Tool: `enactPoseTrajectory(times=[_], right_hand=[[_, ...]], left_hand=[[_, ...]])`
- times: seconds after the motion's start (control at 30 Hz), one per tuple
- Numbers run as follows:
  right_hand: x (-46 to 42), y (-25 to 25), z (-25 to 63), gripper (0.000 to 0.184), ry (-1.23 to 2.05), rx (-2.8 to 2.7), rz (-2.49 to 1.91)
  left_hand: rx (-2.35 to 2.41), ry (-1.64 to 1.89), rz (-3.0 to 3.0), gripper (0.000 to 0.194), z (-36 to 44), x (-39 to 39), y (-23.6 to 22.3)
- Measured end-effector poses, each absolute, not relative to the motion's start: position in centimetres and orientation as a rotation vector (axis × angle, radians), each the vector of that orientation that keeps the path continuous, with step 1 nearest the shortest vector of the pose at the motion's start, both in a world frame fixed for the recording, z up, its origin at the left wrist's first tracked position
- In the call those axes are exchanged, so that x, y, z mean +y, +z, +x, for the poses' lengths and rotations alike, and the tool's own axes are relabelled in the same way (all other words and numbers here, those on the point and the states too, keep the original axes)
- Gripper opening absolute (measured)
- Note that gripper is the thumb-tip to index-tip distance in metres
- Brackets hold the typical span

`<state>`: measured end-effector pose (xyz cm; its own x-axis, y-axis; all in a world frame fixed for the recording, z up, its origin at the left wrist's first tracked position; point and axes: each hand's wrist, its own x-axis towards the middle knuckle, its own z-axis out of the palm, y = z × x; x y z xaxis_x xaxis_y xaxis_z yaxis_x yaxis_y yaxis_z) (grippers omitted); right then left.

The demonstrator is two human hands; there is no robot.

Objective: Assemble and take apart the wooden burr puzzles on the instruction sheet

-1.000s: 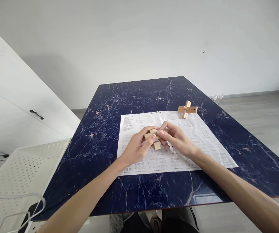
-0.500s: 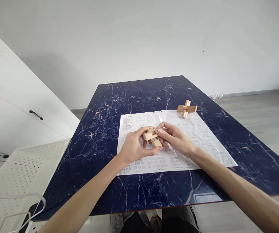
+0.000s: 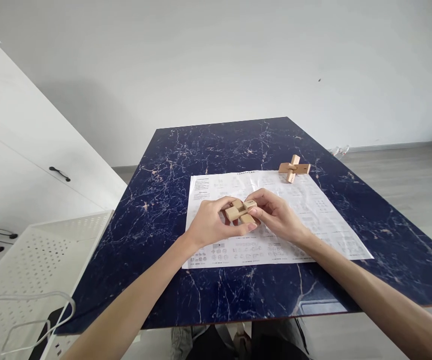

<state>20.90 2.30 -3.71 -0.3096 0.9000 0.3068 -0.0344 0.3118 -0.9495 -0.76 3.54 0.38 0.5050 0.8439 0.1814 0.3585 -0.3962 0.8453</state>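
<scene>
Both hands meet over a printed instruction sheet [image 3: 328,230] and grip a light wooden burr puzzle [image 3: 234,214] made of notched bars. My left hand [image 3: 213,220] wraps it from the left, thumb along the near side and forefinger at the far side. My right hand [image 3: 278,215] pinches a wooden bar [image 3: 251,204] at the puzzle's right end, which bears a small dark marking. The fingers cover the underside and part of the joints. At the sheet's far right corner sits another wooden cross-shaped puzzle [image 3: 294,169], apart from both hands.
The dark blue marbled table [image 3: 216,150] reaches toward a pale wall. On the left stand a white cabinet [image 3: 24,135] with black handles and a white perforated rack [image 3: 46,250] with a white cable [image 3: 31,296].
The bar in my right hand has turned, so its marked face now shows, and it lies across the right end of the puzzle. The whole view has shifted slightly.
</scene>
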Motion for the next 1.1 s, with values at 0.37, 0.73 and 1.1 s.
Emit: enactPoseTrajectory(times=[0.37, 0.73, 1.1], right_hand=[[2.1, -3.1, 20.6, 0.036, 1.223, -1.529, -0.891], [3.1, -2.7, 21.8, 0.047, 1.856, -1.237, -0.935], [4.0, -3.0, 22.9, 0.064, 2.040, -1.337, -0.921]], left_hand=[[0.890, 0.863, 2.146, 0.046, -0.9, 3.6, -0.4], [0.726, 0.865, 2.821, 0.051, -1.3, 4.4, -2.3], [0.563, 0.797, 3.025, 0.047, -1.4, 4.5, -1.7]])
